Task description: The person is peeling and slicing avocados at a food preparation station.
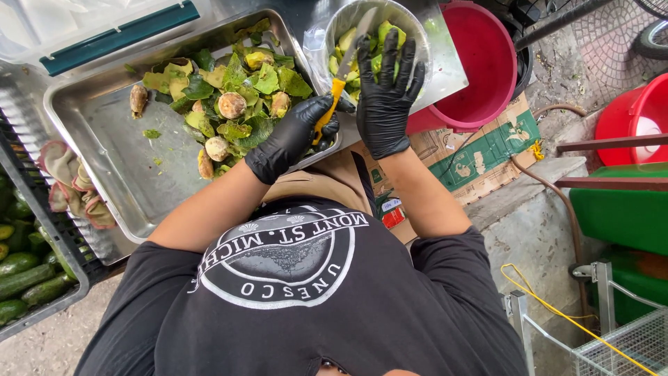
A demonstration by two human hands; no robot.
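My left hand [292,136], in a black glove, grips a knife [337,94] by its yellow handle, and the blade points up over a metal bowl [410,24]. The bowl is lined with a clear plastic bag and holds green avocado pieces [346,38]. My right hand [386,94], also black-gloved, lies flat over the bowl's near side with its fingers spread. I see nothing held in it. A large steel tray [118,139] to the left holds avocado peels [240,83] and brown pits [232,105].
A red basin [480,63] stands right of the bowl, above a cardboard box [487,146]. At the left are a black crate of whole green fruit [21,275] and cloth gloves [69,184]. A red bucket [637,115], green bin [623,212] and wire rack [616,341] stand right.
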